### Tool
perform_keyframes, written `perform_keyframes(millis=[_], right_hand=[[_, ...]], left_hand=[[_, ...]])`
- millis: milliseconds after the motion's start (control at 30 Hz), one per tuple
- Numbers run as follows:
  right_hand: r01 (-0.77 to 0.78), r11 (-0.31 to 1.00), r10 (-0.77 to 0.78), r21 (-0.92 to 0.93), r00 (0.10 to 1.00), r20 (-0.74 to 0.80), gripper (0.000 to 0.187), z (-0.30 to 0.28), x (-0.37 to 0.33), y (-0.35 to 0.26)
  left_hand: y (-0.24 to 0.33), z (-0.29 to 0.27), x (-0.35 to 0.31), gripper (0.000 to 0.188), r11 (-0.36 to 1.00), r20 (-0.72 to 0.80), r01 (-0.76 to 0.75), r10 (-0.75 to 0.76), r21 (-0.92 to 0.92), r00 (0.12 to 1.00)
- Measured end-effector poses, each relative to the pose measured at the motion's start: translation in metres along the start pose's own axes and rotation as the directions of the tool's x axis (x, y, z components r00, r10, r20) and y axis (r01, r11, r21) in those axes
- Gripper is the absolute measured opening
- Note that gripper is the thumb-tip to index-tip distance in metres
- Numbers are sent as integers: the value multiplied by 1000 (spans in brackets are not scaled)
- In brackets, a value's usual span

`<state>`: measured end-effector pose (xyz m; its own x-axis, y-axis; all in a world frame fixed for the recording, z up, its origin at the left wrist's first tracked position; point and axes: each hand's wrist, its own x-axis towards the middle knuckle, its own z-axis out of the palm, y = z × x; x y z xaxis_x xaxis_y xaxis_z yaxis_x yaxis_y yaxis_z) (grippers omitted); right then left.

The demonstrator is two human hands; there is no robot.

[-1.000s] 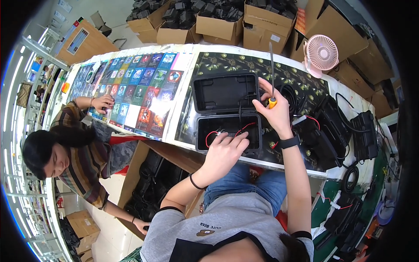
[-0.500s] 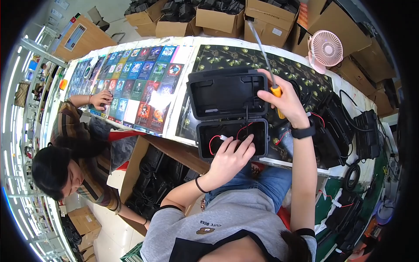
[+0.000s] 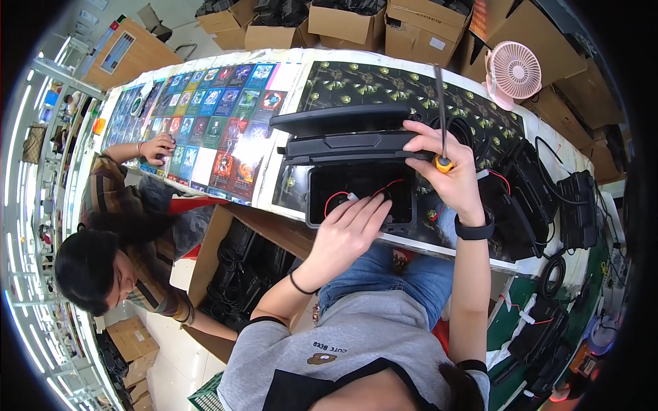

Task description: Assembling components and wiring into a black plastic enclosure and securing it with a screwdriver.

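Observation:
In front of me stands a black plastic box (image 3: 312, 200), its hinged lid (image 3: 349, 146) raised and tilted, seen nearly edge-on. My left hand (image 3: 351, 225) reaches over the front wall with its fingers stretched out into the box; its thumb is hidden. Beside those fingers are red wires (image 3: 332, 200) and a small white connector (image 3: 352, 196). My right hand (image 3: 449, 171) is closed round a screwdriver (image 3: 444, 163) with a yellow handle, its metal shaft pointing away from me. The fingertips of that hand are at the lid's right end.
More black boxes (image 3: 524, 198) with cables lie on the right. A pink fan (image 3: 514, 72) stands at the far right. Printed card sheets (image 3: 205, 116) cover the table's left part. At left, another person's hand (image 3: 157, 148) rests there. A carton (image 3: 209, 253) of black parts is below.
The lid has tipped toward me, from showing its inside to nearly edge-on. My right hand has moved slightly nearer with the screwdriver. My left hand's fingers have straightened inside the box.

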<state>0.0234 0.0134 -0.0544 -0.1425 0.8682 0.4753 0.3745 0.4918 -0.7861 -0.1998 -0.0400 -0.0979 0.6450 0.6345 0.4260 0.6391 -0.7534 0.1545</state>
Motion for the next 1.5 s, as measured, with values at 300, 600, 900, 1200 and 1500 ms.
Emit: perform_keyframes(millis=[300,600,900,1200,1500], right_hand=[[-70,997,71,43,997,-17,29,-3,-8,5],[-47,999,46,11,998,33,25,-9,-21,-5],[-18,990,26,138,998,-60,18,-1,-23,-3],[-242,963,256,120,959,-120,12,18,-18,21],[-290,944,313,157,938,-147,15,24,-21,36]], left_hand=[[-54,-36,-38,30,983,-231,156,-130,99,964],[-64,-33,-50,39,998,-79,62,-64,-22,995],[-62,-28,-50,36,998,-110,68,-69,-15,991],[-54,0,-17,40,843,-398,310,-492,-439,774],[-58,-1,-10,24,797,-322,404,-566,-450,759]])
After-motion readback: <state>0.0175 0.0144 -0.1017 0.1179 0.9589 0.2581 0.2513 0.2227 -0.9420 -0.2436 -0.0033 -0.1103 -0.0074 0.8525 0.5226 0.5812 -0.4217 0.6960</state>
